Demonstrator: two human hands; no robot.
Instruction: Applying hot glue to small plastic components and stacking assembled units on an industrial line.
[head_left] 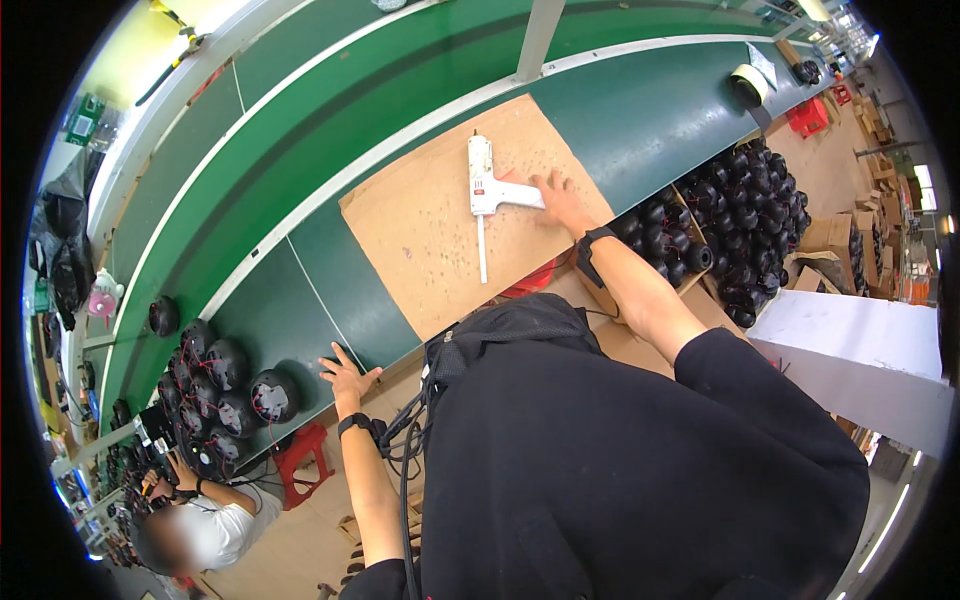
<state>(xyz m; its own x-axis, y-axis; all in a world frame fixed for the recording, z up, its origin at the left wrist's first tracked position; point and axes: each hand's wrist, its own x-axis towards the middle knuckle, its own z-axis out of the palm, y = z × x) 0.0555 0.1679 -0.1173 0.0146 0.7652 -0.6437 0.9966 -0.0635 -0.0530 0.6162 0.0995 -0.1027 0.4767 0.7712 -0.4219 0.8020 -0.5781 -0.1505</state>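
A white hot glue gun lies on a brown cardboard sheet, its white glue stick poking out toward me. At the end of the gun's handle is my right hand, fingers spread and slightly bent, not wrapped round it. Whether the fingertips touch the handle I cannot tell. My left hand hovers at the near edge of the green table, fingers apart and holding nothing. Left of it, several round black housings with red wires stand grouped on the table.
A green conveyor belt runs beyond the table. On the right, boxes of black round parts stand below the table edge. A tape roll sits at the far right. A co-worker works at lower left near a red stool.
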